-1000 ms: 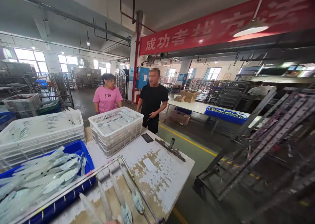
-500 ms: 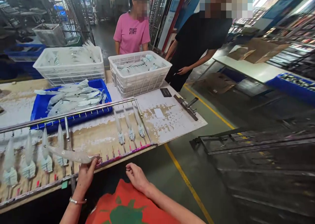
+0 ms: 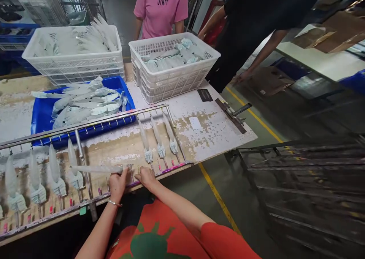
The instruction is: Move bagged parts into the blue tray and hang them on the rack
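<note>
My left hand (image 3: 118, 183) grips one end of a long, translucent, fish-shaped piece (image 3: 95, 168), which points left across the rack. My right hand (image 3: 146, 177) is at the rack's front rail (image 3: 178, 166), its fingers closed together beside a small upright pin. What they pinch, if anything, I cannot make out. Similar pieces with wrapped pale-blue ends, such as one hanging piece (image 3: 157, 135), stretch between the hooks of the back rail (image 3: 94, 121) and the front rail. Three are right of my hands, several to the left.
Behind the rack, a blue tray (image 3: 129, 95) holds a pile of similar pieces. Two white baskets (image 3: 171, 90) stand behind it with more. A metal clamp-like bar (image 3: 231, 115) lies at the table's right edge. Two people stand across the table; dark racks (image 3: 308, 183) are at right.
My left hand has moved right along the front rail with the piece. The right hand has come up from the table's edge onto the rail. The view has tilted down.
</note>
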